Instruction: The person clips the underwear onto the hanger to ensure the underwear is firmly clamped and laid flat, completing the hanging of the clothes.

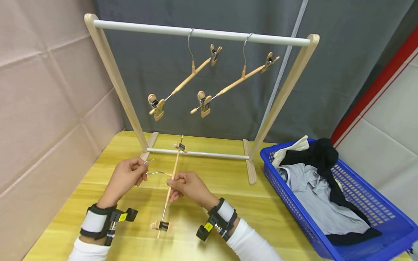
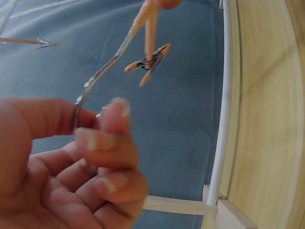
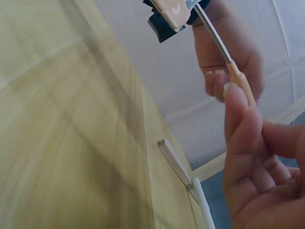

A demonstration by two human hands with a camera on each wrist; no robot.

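A wooden clip hanger (image 1: 175, 165) with a metal hook is held above the table between both hands. My left hand (image 1: 128, 175) pinches the curved hook (image 2: 98, 74) between thumb and fingers. The right hand (image 1: 191, 188) grips the hanger's wooden bar near the base of the hook. One clip (image 1: 160, 226) points toward me, the other (image 1: 180, 146) toward the rack. In the right wrist view, the near clip (image 3: 172, 12) and its metal rod show beyond the pinching fingers. Two similar hangers (image 1: 192, 74) (image 1: 241, 78) hang by their hooks from the rack's top rail.
The rack (image 1: 202, 33) has a white rail and wooden legs and stands at the table's back. To the right, a blue basket (image 1: 295, 210) holds grey, black and white clothes (image 1: 321, 203). A pink wall covering (image 1: 49, 108) borders the left side.
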